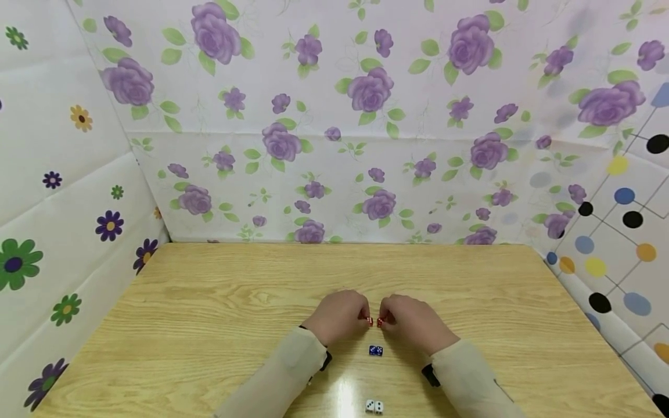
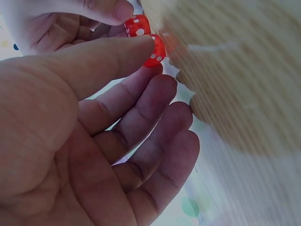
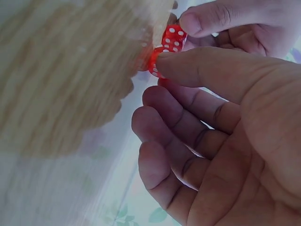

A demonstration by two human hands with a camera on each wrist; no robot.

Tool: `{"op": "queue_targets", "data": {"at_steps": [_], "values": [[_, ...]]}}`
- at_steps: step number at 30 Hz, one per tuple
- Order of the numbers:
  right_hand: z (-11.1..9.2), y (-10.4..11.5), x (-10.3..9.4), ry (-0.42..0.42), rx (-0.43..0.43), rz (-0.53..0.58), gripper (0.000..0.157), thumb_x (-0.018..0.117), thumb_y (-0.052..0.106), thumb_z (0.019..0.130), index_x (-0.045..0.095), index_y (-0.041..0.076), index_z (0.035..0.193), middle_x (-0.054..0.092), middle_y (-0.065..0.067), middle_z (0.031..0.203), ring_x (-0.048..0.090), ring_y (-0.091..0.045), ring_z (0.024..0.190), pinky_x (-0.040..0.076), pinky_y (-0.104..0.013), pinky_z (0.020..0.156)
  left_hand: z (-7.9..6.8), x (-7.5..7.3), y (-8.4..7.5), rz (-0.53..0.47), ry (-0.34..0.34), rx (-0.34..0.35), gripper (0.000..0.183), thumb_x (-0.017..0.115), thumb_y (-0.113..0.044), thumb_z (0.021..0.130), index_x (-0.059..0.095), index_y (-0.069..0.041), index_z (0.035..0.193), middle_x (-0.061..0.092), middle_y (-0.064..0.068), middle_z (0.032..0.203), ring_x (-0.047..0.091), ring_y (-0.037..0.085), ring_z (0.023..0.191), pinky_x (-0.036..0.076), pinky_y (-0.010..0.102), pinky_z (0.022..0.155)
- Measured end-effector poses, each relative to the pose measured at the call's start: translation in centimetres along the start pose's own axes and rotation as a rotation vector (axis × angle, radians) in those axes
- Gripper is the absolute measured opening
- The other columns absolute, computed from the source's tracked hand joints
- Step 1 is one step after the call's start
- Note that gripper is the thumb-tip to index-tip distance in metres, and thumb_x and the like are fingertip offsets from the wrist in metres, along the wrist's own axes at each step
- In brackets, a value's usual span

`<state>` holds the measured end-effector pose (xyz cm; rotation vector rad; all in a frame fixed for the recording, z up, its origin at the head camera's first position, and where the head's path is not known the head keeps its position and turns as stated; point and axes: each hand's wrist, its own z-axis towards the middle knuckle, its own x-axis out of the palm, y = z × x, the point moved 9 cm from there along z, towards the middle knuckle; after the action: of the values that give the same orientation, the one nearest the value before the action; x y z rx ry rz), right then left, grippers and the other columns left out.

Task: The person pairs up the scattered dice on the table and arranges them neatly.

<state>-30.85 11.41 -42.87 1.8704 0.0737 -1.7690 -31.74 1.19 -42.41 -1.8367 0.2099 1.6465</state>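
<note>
My left hand (image 1: 341,313) pinches a red die (image 1: 370,321) with white dots between thumb and forefinger, low at the table surface. Facing it, my right hand (image 1: 413,320) pinches a second red die (image 1: 380,322) the same way. A narrow gap parts the two red dice in the head view. In the left wrist view, the left hand's die (image 2: 157,51) shows past the thumb tip. The right wrist view has the right hand's die (image 3: 156,62) under the thumb, with the other fingers loosely bent below.
Two blue dice (image 1: 376,350) sit side by side on the wooden table (image 1: 219,325), nearer me than the red ones. Closer still, two white dice (image 1: 374,406) stand side by side. A flowered cloth wall (image 1: 334,174) rises behind the table, with patterned cloths at both sides.
</note>
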Motion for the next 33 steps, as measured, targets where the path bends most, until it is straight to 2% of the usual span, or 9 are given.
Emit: {"op": "queue_targets", "data": {"at_steps": [7,23,33], "values": [[-0.25,0.45,-0.14,-0.004,-0.018,0.010,0.011,0.078,0.007,0.090,0.070,0.014,0.088,0.063,0.006,0.082,0.058,-0.011,0.077,0.053,-0.036,0.071,-0.14,0.01,-0.35,0.008,-0.007,0.013,0.006,0.078,-0.016,0.090,0.074,-0.016,0.086,0.066,-0.010,0.082,0.054,0.003,0.072,0.048,0.022,0.069],[-0.26,0.30,-0.23,-0.017,-0.005,-0.017,0.011,0.079,0.011,0.090,0.070,0.015,0.086,0.060,0.008,0.079,0.055,-0.009,0.074,0.051,-0.034,0.069,0.01,0.16,-0.15,0.026,-0.017,0.001,0.009,0.077,-0.019,0.092,0.072,-0.017,0.085,0.066,-0.010,0.081,0.054,0.003,0.071,0.049,0.023,0.070],[0.04,0.61,0.12,-0.011,-0.041,-0.035,0.010,0.079,0.009,0.091,0.071,0.014,0.088,0.061,0.006,0.080,0.055,-0.009,0.073,0.051,-0.033,0.068,-0.02,0.19,-0.43,0.036,-0.027,0.010,0.008,0.076,-0.020,0.094,0.074,-0.017,0.087,0.068,-0.009,0.083,0.057,0.004,0.074,0.051,0.023,0.071]]}}
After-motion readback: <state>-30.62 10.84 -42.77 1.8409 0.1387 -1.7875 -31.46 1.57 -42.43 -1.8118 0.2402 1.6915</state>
